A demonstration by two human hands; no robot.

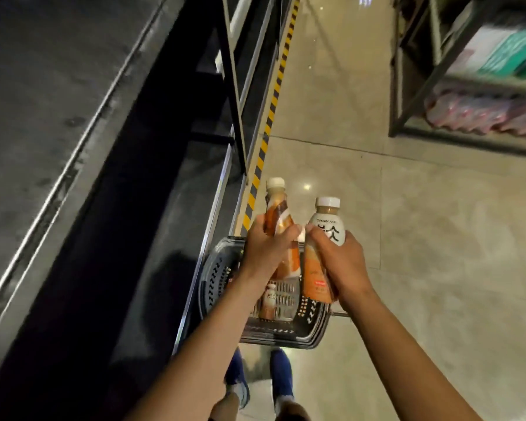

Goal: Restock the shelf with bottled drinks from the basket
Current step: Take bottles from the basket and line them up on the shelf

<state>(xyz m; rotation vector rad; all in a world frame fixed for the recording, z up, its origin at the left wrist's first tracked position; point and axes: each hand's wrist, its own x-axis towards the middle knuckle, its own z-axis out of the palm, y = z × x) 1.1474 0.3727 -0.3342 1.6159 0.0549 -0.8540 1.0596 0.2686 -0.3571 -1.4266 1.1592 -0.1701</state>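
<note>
Bottles: left hand [266,247] grips one bottle [278,217], right hand [340,262] another [325,238], raised above basket [219,275], likely for shelving.

Blurred packages [498,53] on far shelf [456,74]

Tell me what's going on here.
A person stands over a dark shopping basket on the floor beside a shelf unit. The left hand grips one bottled drink and the right hand another, both lifted above the basket. At least one more bottle lies inside it. Neither held bottle has reached the shelf yet.
</note>
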